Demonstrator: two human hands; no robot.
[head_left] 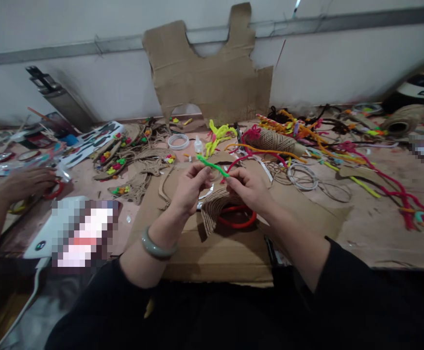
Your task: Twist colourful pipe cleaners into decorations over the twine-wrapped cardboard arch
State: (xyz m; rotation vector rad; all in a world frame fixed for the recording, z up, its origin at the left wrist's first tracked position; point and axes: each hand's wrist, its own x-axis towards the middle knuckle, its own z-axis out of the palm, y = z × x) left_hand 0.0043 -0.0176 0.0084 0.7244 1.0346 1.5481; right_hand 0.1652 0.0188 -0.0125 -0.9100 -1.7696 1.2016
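The person sits or stands at the table (pixel 357 243), I cannot tell which, and both hands are in front of the body, above the cardboard sheet (pixel 226 253). Between them is a short green fuzzy strip (pixel 213 166). The left hand (pixel 190 187) pinches it near one end, with thumb and fingers closed. The right hand (pixel 246 187) pinches the other end in the same way. The strip goes slanting from one hand to the other, with its left end the higher. On the left wrist there is a greenish bangle (pixel 157 245).

Below the hands lies a piece covered with brown cord (pixel 215 209), and beside it are red scissors handles (pixel 239 218); I cannot see the blades. A little behind the hands there is a bundle of yellow fuzzy strips (pixel 221 136), and near it stands a small clear bottle (pixel 198 145). A pinkish-red strip (pixel 257 151) passes close to the right hand. To the right of it lies a white ring (pixel 302 177).

On the left side there are cord pieces with colourful decorations (pixel 113 163). Farther left, another person's hand (pixel 33 182) is near an orange-red ring-shaped thing (pixel 54 189); whether it holds this, I cannot tell. A large cut cardboard (pixel 212 73) leans on the wall behind.
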